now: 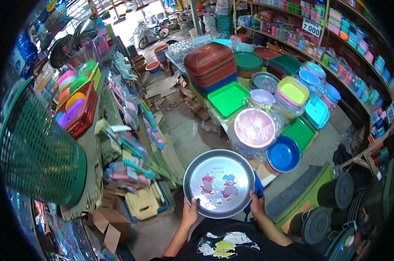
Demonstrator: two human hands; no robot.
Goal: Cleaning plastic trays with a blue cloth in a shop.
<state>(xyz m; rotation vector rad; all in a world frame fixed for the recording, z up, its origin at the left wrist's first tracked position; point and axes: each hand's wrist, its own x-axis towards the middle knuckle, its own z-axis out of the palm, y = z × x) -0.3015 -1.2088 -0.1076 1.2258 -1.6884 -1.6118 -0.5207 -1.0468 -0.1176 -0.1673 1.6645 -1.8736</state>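
Note:
A round metal tray (pixel 213 199) with a raised rim and printed cartoon bears is held level in front of my body. My left hand (pixel 189 212) grips its near left rim, thumb on top. On the near right rim is my right hand (pixel 257 205), thumb also over the edge. Something blue, perhaps a cloth (pixel 258 185), shows beside the right hand and partly behind the tray; whether that hand holds it I cannot tell. The fingers under the tray are hidden.
Ahead, a display table bears a pink colander (pixel 254 128), green trays (pixel 229 98), a blue basin (pixel 283 154) and stacked brown basins (pixel 210 65). To the left, a tall green basket (pixel 40 156) stands on a wooden shelf. Lidded black buckets (pixel 316 225) are at right.

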